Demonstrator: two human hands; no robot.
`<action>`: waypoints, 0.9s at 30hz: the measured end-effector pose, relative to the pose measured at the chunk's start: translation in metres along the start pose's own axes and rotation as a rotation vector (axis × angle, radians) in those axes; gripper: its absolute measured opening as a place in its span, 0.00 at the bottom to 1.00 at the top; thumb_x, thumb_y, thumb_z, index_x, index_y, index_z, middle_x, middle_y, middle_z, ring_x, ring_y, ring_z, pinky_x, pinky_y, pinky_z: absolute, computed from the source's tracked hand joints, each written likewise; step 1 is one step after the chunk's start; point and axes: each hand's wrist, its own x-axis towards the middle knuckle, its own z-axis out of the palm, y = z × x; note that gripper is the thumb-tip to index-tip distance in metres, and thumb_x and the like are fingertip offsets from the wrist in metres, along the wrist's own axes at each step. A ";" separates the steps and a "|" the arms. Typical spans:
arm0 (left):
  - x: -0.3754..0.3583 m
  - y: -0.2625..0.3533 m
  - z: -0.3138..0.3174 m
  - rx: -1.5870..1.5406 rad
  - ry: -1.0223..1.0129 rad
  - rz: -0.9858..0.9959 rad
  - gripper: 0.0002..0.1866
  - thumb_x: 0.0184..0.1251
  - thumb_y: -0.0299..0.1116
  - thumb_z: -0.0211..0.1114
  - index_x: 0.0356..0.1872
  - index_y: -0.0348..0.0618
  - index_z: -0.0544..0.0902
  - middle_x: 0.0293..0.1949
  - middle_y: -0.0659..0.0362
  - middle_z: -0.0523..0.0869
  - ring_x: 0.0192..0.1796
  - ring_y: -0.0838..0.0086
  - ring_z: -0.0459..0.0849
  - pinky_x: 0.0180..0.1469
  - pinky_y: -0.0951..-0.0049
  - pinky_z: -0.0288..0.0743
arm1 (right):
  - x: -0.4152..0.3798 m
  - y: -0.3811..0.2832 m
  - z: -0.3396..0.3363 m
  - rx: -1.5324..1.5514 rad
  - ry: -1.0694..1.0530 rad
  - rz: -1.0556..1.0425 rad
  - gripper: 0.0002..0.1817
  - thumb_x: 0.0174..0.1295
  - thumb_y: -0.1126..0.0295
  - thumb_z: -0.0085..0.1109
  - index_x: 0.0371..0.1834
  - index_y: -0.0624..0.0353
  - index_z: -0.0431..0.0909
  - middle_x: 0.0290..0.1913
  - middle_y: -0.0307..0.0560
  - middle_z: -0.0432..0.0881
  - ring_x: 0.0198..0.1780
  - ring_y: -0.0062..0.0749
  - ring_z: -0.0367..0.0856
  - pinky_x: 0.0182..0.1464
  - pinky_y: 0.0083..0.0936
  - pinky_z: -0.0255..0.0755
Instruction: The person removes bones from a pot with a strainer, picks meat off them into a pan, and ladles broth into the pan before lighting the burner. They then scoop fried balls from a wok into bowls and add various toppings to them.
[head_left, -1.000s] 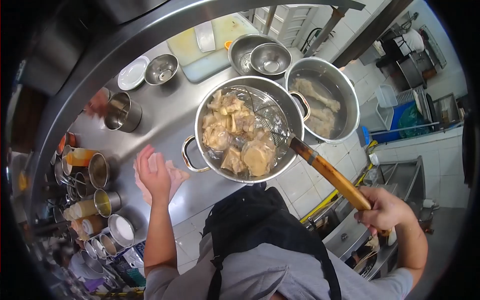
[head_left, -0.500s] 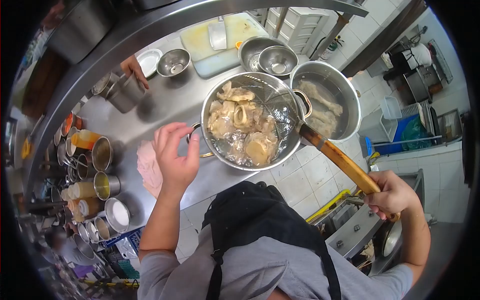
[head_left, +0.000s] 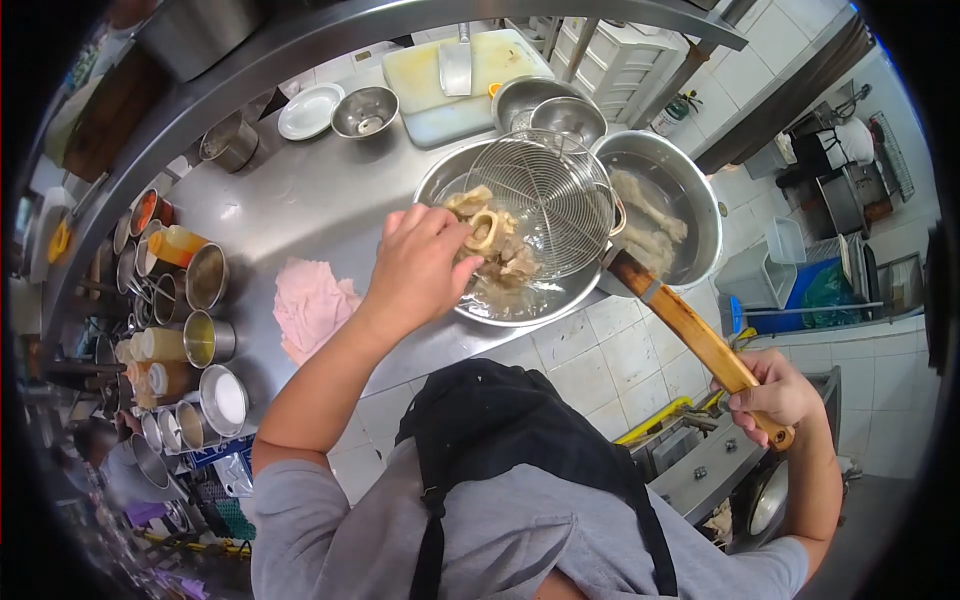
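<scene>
My right hand [head_left: 768, 398] grips the wooden handle of a wire spider skimmer [head_left: 548, 205]. Its round mesh is tilted over a steel pot [head_left: 440, 178] of clear liquid, with no meat on the visible mesh. Pieces of pale cooked meat and bone [head_left: 486, 232] lie at the left side of the pot. My left hand [head_left: 422, 255] reaches over the pot's rim at these pieces, fingers bent and thumb apart; its fingertips are partly hidden against the meat. Right of this pot stands a second pot [head_left: 708, 235], holding large bone-in pieces in liquid.
A crumpled pink cloth [head_left: 312, 308] lies on the steel counter [head_left: 290, 215]. Behind are a cutting board [head_left: 505, 65] with a cleaver [head_left: 455, 68], steel bowls [head_left: 365, 112] and a white plate [head_left: 310, 110]. Several sauce containers [head_left: 208, 340] line the left. A steel shelf bar [head_left: 400, 28] crosses overhead.
My left hand has moved right from beside the pot onto the meat. The skimmer's mesh has risen and tilted. Another person's hand and the steel container by it have gone from the upper left.
</scene>
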 end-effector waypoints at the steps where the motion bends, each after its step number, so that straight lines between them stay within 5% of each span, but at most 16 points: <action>1: 0.002 0.000 0.001 0.002 -0.004 0.004 0.15 0.56 0.36 0.76 0.42 0.42 0.86 0.41 0.59 0.83 0.48 0.63 0.79 0.54 0.61 0.66 | -0.001 0.000 0.000 0.007 -0.023 0.009 0.16 0.58 0.85 0.56 0.50 0.69 0.77 0.17 0.44 0.76 0.11 0.26 0.72 0.13 0.22 0.65; 10: 0.014 0.016 -0.009 0.149 -0.244 -0.208 0.23 0.53 0.43 0.78 0.47 0.42 0.84 0.40 0.56 0.84 0.47 0.60 0.80 0.54 0.61 0.66 | 0.001 0.035 -0.003 0.099 -0.119 0.002 0.16 0.60 0.85 0.56 0.52 0.68 0.76 0.17 0.46 0.75 0.11 0.27 0.72 0.12 0.23 0.64; 18: 0.020 0.024 -0.020 0.154 -0.238 0.016 0.34 0.44 0.33 0.80 0.58 0.51 0.79 0.46 0.57 0.77 0.54 0.62 0.75 0.58 0.60 0.64 | 0.011 0.054 -0.012 0.277 -0.195 -0.029 0.15 0.59 0.82 0.59 0.50 0.70 0.77 0.16 0.50 0.74 0.09 0.30 0.71 0.09 0.26 0.63; 27: 0.026 0.033 -0.026 0.375 -0.122 0.284 0.31 0.38 0.31 0.79 0.50 0.48 0.80 0.49 0.59 0.78 0.56 0.64 0.76 0.60 0.60 0.66 | 0.023 0.074 -0.035 0.349 -0.364 -0.073 0.15 0.65 0.80 0.55 0.55 0.68 0.74 0.18 0.49 0.74 0.10 0.31 0.72 0.11 0.27 0.67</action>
